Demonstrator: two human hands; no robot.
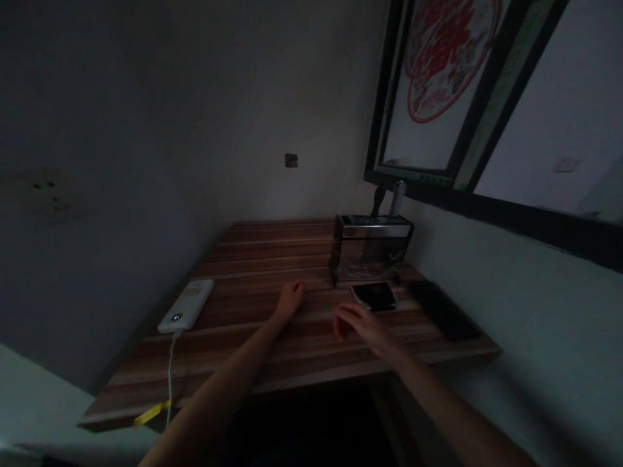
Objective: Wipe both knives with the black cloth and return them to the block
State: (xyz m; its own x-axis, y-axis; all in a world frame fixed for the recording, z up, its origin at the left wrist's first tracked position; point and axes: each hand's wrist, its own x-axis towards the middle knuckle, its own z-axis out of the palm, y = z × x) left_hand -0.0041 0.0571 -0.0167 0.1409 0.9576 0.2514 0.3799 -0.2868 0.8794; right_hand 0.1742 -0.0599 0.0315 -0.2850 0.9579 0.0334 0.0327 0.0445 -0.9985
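Note:
My left hand (291, 298) rests on the striped wooden table (253, 259), curled into a loose fist. Nothing shows in it, though the dim light blurs the fingers. To its right, my right hand (357, 320) is at the table's front half, fingers bent and the thumb a little apart from them, holding nothing that I can see. Just behind the right hand lies a small black packet (376, 296) with pale edges. A shiny box-shaped holder (372, 250) stands behind the packet, with a dark handle (378, 200) and a lighter handle (398, 197) sticking out of its top.
A white power bank (187, 306) with a cable (171, 373) and yellow tag (151, 414) lies at the left. A dark flat phone-like slab (444, 310) is near the right edge. Walls close in the back and sides; a framed window (428, 91) is at the right.

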